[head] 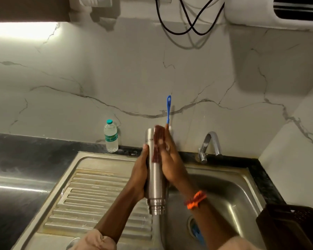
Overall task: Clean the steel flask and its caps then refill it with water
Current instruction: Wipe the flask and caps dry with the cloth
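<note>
Gripping the steel flask [154,179] round its lower body, the left hand [140,175] has its fingers wrapped on the far side and holds it tilted over the sink [229,188], mouth end down and towards me. Against the flask's upper side the right hand [170,159] lies with fingers fairly straight, pressing a reddish-brown scrub pad [157,143] to the metal. A blue brush handle [168,109] sticks up just behind the flask; whether the right hand pins it I cannot tell. I'd judge the flask rigid and fairly light if empty, but slick when wet and soapy, so the firm hold belongs round the middle of the body, not the threaded neck. Just right of the flask stands the tap [210,143]. Left of the flask, a plastic water bottle [111,137] stands on the dark desk [34,159].
</note>
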